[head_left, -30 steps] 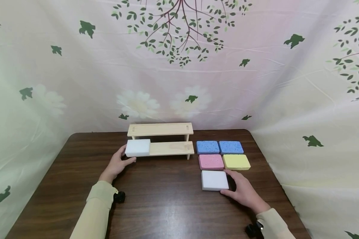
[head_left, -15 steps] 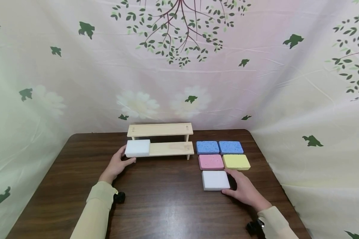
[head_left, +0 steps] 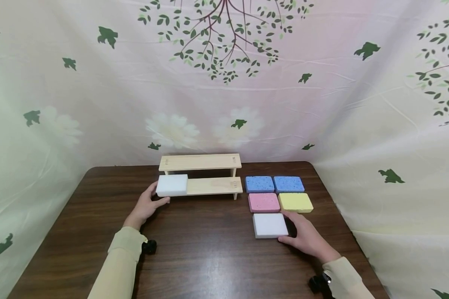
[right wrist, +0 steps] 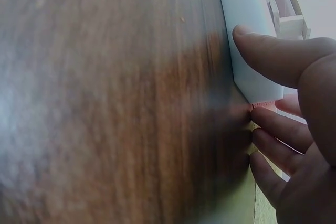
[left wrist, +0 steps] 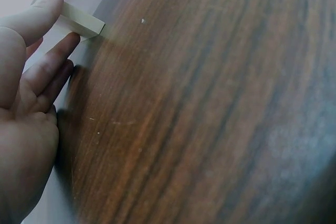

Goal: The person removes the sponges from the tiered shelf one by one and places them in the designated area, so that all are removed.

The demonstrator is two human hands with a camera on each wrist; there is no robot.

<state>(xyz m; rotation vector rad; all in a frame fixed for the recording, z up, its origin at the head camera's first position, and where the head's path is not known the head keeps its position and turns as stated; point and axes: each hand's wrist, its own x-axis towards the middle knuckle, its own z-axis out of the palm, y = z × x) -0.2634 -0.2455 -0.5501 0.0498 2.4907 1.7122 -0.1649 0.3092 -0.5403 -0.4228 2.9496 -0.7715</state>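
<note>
A white sponge (head_left: 172, 185) lies flat on the left end of the front, lower tier of a small wooden two-tier shelf (head_left: 214, 185). My left hand (head_left: 145, 207) holds it at its left side, thumb along the front edge; in the left wrist view the sponge is mostly out of sight behind the thumb. On the table, my right hand (head_left: 303, 235) grips a second white sponge (head_left: 270, 226) by its right side. In the right wrist view the thumb presses the sponge's long side, with the fingers near its far corner.
Right of the shelf, two blue sponges (head_left: 260, 184) lie side by side, with a pink sponge (head_left: 264, 202) and a yellow sponge (head_left: 295, 202) in front of them. The dark wooden table (head_left: 209, 253) ends at a printed cloth backdrop (head_left: 127, 120).
The white sponge on the table has slid slightly to the right together with my right hand. My left hand and the sponge on the shelf stay in place.
</note>
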